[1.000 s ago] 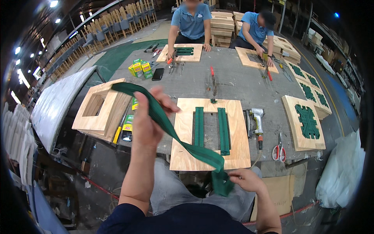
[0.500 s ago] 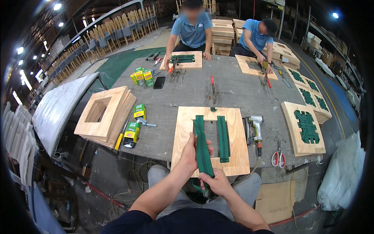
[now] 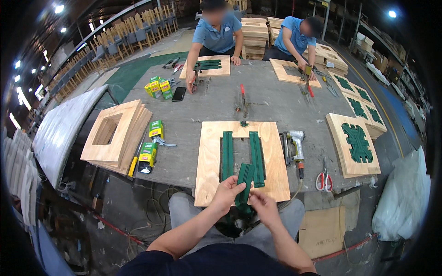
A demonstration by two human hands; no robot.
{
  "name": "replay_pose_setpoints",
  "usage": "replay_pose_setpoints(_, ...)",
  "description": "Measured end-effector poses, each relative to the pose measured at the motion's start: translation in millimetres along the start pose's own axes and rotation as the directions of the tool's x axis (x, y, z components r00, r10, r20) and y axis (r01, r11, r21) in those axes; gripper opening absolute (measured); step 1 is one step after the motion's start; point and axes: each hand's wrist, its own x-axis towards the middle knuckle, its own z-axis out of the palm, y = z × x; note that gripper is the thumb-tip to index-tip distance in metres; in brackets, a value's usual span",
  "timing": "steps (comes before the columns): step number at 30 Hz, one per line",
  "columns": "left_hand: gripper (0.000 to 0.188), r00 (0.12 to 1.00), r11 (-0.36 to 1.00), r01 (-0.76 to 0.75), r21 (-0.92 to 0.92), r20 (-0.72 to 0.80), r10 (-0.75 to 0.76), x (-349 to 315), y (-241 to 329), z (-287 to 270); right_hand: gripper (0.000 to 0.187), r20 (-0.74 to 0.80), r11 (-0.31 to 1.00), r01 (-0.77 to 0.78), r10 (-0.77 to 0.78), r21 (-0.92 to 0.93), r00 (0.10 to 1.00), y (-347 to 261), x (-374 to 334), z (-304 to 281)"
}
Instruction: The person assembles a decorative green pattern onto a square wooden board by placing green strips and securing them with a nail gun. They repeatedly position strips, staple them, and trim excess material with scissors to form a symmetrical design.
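Note:
In front of me a square wooden frame (image 3: pixel 207 161) lies at the table's near edge, jutting over my lap. Two green webbing strips, a left one (image 3: pixel 227 154) and a right one (image 3: pixel 256 156), span its opening from far side to near side. Over the near rail I hold up another green webbing strap (image 3: pixel 246 177). My left hand (image 3: pixel 225 195) pinches it between thumb and fingers. At the strap's right edge my right hand (image 3: pixel 264 207) is closed in a pinch. The strap's lower part hangs into dark shadow between my knees.
A staple gun (image 3: pixel 297 149) and red-handled scissors (image 3: pixel 324 177) lie to the right, near a webbed frame stack (image 3: pixel 338 147). Bare frames (image 3: pixel 106 133) and staple boxes (image 3: pixel 148 154) stand left. Across the table two co-workers (image 3: pixel 216 34) (image 3: pixel 294 39) handle frames.
The held strap has come down toward me, its upper end now over the frame's near part. The left strip now shows plainly. The far-left co-worker's hand has moved down beside the phone.

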Motion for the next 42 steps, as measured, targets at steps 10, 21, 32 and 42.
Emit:
replay_pose_setpoints(10,0.011,0.983,0.975,-0.156,0.159,-0.074,0.170,-26,-20,5,0.012,0.020,0.960,0.155,-0.154,-0.233,0.988,-17,15,-3)
replay_pose_setpoints(21,0.011,0.989,0.992,0.027,0.125,-0.145,-0.008,-33,-7,2,0.011,-0.032,0.793,0.444,-0.501,-0.417,0.865,-30,-1,15)
replay_pose_setpoints(32,0.009,0.954,0.896,-0.255,0.364,-0.053,0.294,-34,-21,-5,0.011,0.025,0.670,0.480,-0.569,-0.566,0.822,-30,-2,15)
replay_pose_setpoints(42,0.019,0.721,0.226,-0.505,0.833,0.263,0.641,-34,-6,1,0.011,-0.013,0.671,0.481,-0.589,-0.564,0.808,-31,0,13)
